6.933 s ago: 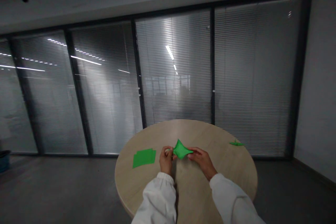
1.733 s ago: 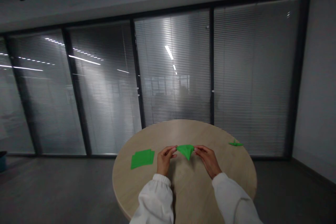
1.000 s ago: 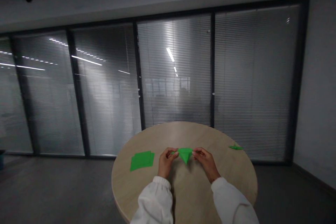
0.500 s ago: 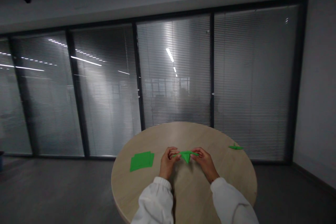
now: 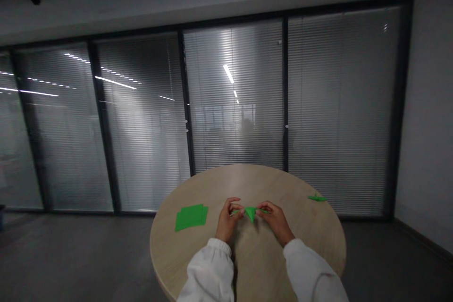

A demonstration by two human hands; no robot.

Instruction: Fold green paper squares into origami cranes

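Observation:
A folded green paper piece (image 5: 250, 213) with a point facing down toward me is held between both hands, just over the table. My left hand (image 5: 228, 219) pinches its left side between thumb and fingers. On the right side, my right hand (image 5: 274, 219) pinches the paper in the same way. The fingers cover both outer ends of the paper, so their shape is partly hidden.
The round wooden table (image 5: 247, 264) carries a small stack of green paper sheets (image 5: 191, 217) on the left. Near its right edge lies another folded green paper piece (image 5: 317, 198). Glass partitions with blinds (image 5: 233, 141) stand behind the table.
Both hands have shifted slightly closer in along the folded paper, and less of its upper edge shows between them. The stack and the other folded piece stay put.

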